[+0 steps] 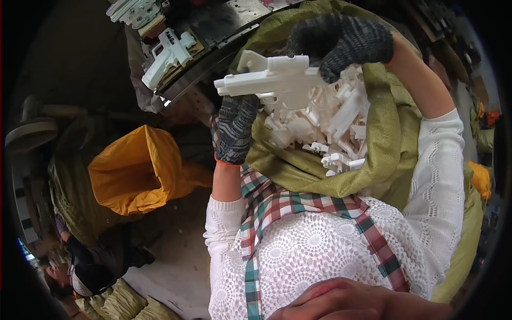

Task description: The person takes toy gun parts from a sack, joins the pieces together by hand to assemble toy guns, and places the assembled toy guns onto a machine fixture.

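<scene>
A white plastic toy gun (282, 82) lies level above the mouth of a yellow-green woven sack (341, 184). My left hand (236, 130), in a dark grey knit glove, grips it from below near the barrel end; part of those fingers is hidden behind the gun. My right hand (346, 45), gloved the same way, curls around its rear end, with the thumb against the back. A flat white piece (253, 60) shows behind the gun's top edge. Below, many loose white plastic gun parts (320, 125) fill the sack.
At the upper left, another white toy gun (169, 57) rests at the edge of a dark machine table (213, 26), near a metal fixture (136, 12). An open orange sack (133, 170) stands left of me. Another person (88, 266) is at the lower left, beside pale yellow-green sacks (114, 304).
</scene>
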Available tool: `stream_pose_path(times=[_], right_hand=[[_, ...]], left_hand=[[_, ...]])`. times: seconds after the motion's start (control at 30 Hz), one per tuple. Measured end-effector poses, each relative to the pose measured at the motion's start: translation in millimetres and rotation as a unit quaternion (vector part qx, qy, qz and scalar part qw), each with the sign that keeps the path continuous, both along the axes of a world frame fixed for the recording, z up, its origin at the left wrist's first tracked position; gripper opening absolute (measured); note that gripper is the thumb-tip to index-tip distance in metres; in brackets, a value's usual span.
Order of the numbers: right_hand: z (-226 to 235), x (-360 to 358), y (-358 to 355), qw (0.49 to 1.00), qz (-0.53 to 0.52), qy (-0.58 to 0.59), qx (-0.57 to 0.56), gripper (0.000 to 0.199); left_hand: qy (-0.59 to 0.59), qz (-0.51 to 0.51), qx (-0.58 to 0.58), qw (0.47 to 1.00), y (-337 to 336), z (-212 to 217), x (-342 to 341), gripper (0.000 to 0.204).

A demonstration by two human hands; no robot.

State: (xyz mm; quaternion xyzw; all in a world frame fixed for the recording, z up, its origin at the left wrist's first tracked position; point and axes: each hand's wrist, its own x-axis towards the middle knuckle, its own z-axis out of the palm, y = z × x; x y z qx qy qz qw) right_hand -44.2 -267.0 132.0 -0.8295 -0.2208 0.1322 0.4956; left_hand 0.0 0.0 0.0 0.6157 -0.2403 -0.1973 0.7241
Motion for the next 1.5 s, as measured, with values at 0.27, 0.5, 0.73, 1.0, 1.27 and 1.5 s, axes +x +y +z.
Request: stream_pose_path(times=[0.27,0.5,0.73,1.0,1.27,1.5], right_hand=[[-40.7,-7.0,15.2,0.99,-0.084,0.082,-0.073,0.044],[-6.8,-6.5,37.2,0.932,0.083,-0.277,-0.216,0.047],[-26.4,-7.3,22.5,0.959,0.077,-0.206,-0.18,0.028],[44.0,-13.3,-52.8,0.965,-0.158,-0.185,-0.095,0.036],[24.4,-12.7,-72.7,0.961,-0.221,-0.164,-0.008,0.031],[14.6,-5.8,-69.2,0.954,-0.148,0.033,0.258,0.041]], left_hand=[[0.121,0.023,-0.036,0.992,-8.3,6.8,-16.2,0.031],[0.203,0.033,-0.109,0.973,-19.5,8.0,6.4,0.03],[0.277,-0.057,-0.134,0.95,-26.9,-1.6,14.7,0.028],[-0.051,-0.04,0.117,0.991,-23.6,-12.4,1.3,0.049],[-0.215,0.013,0.279,0.936,-31.7,-9.3,-2.5,0.032],[-0.306,-0.059,0.422,0.851,-88.2,-1.8,41.0,0.058]])
